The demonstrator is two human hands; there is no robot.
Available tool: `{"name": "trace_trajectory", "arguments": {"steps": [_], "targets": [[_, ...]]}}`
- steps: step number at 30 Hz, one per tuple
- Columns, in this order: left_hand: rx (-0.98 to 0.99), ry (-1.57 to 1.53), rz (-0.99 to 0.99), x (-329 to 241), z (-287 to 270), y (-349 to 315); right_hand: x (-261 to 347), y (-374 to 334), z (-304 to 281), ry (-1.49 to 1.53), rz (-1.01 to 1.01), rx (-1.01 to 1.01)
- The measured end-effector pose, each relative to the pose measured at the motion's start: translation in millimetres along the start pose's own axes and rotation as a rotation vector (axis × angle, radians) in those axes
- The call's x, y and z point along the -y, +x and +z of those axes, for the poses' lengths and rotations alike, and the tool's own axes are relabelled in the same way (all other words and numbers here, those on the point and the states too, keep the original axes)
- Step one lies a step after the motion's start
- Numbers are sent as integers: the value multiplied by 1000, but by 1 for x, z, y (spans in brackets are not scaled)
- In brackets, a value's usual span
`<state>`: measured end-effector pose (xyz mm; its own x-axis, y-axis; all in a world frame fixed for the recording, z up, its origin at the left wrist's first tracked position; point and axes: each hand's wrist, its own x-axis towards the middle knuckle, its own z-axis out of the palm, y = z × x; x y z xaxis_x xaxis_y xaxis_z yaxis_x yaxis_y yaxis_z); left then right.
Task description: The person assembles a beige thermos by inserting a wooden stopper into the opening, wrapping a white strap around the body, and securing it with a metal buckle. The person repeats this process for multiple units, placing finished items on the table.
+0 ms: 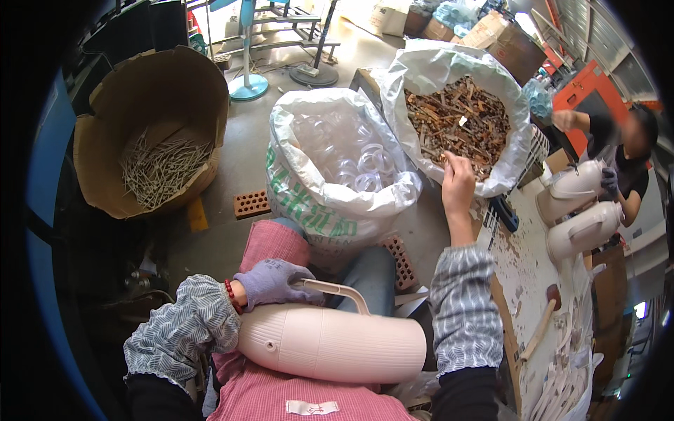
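The left grip (277, 283), in a lavender glove, is closed on one end of the handle (340, 288) of a pale pink jug (337, 344). The jug lies on its side across the person's lap, over a red apron (309, 398), with its ribbed end to the left (a small round mark shows there, either a hole or a screw). The right grip (458, 184) is bare and reaches over the near rim of a white sack (518, 112) filled with brown, rusty-looking pieces (463, 105). Its fingers are bunched together at the pieces; whether they pinch one cannot be told.

Just left of that sack stands another white sack (309, 189) with green print, full of clear plastic rings (371, 165). Further left is an open carton (95, 165) with thin, pale rods (165, 168) in its bottom. A perforated brick (251, 204) lies on the floor between the carton and the ring sack.

To the right, a bench (523, 259) carries two similar jugs (579, 231) and a hammer (539, 328). Beyond it, a co-worker's gloved hand (609, 182) touches one of those jugs.
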<state>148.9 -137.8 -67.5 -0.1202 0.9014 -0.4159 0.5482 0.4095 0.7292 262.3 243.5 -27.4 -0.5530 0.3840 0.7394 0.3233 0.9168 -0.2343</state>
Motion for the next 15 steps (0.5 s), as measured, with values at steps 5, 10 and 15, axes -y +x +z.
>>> {"name": "trace_trajectory", "arguments": {"steps": [5, 10, 15], "targets": [[-38, -13, -38, 5, 4, -5, 112, 4, -47, 941, 510, 234], [-67, 7, -21, -10, 1, -6, 290, -66, -120, 1648, -426, 907], [-141, -16, 3, 12, 6, -20, 371, -84, -172, 2045, -54, 1479]]}}
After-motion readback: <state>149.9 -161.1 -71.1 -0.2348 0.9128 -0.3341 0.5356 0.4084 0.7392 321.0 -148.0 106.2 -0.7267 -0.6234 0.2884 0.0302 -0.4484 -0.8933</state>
